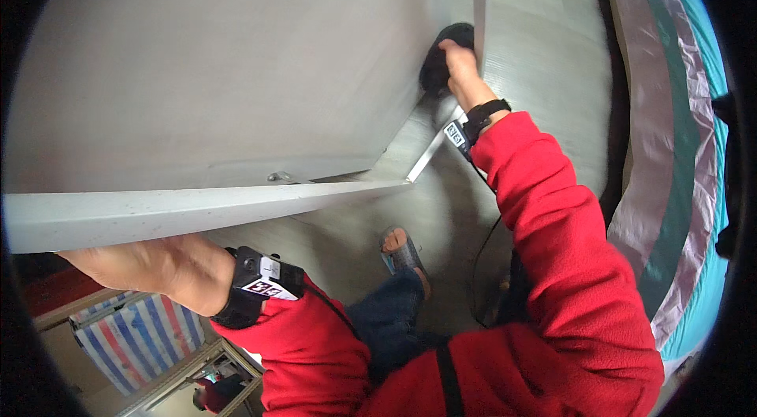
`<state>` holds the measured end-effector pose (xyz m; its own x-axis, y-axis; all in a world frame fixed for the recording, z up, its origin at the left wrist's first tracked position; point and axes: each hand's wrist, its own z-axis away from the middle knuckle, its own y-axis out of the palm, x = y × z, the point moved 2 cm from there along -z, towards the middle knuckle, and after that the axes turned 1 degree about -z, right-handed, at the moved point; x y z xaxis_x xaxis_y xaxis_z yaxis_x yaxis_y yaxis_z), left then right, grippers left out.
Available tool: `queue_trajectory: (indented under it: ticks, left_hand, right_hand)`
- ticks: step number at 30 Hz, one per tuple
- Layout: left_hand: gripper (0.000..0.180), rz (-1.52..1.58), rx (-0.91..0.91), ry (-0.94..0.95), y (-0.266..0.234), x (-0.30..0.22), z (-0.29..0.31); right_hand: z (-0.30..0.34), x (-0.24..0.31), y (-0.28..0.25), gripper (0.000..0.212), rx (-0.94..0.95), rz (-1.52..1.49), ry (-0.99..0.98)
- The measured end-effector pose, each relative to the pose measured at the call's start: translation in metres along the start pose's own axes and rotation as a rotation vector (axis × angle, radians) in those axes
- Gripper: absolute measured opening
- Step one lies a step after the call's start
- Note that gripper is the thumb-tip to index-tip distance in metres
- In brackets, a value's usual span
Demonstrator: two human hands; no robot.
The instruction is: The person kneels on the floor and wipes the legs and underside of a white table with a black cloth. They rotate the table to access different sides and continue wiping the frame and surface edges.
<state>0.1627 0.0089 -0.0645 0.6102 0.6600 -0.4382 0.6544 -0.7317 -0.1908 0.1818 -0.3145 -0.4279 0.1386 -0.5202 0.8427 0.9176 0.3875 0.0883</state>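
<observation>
My right hand (464, 70) reaches far forward and is closed on a dark black thing with a rounded outline (435, 66); its kind I cannot make out. It is beside the right-hand bar (481, 7) of a white frame, close to a large pale grey panel (229, 62). At the left, my left hand (169, 267) is against the underside of the frame's near rail (213, 212). Its fingers are hidden by the rail and the picture's dark rim. A slanting white leg (430, 153) meets the near rail at its right end.
Along the right runs bedding (678, 102) in pink, teal and blue. A striped red, white and blue bag (142, 338) and a framed mirror (225, 377) are at lower left. My slippered foot (398, 247) stands on the grey floor (544, 46), near a thin black cable (481, 259).
</observation>
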Motion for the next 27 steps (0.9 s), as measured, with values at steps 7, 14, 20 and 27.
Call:
queue_trajectory:
  ticks: [7, 14, 20, 27]
  left_hand:
    - [0.044, 0.061, -0.02, 0.016, 0.006, -0.006, -0.008]
    - [0.053, 0.104, -0.016, -0.09, 0.004, -0.009, -0.01]
    - [0.06, 0.103, -0.021, -0.135, 0.003, -0.011, -0.01]
    - [0.055, 0.122, 0.0, -0.031, 0.0, -0.015, -0.007]
  right_hand:
    - [0.051, 0.065, 0.017, 0.031, 0.131, 0.097, -0.232]
    - [0.099, 0.099, 0.038, 0.025, 0.219, 0.09, -0.965]
    - [0.027, 0.049, 0.029, 0.028, 0.114, 0.326, -0.846]
    - [0.036, -0.031, 0.01, 0.039, 0.22, 0.33, -0.098]
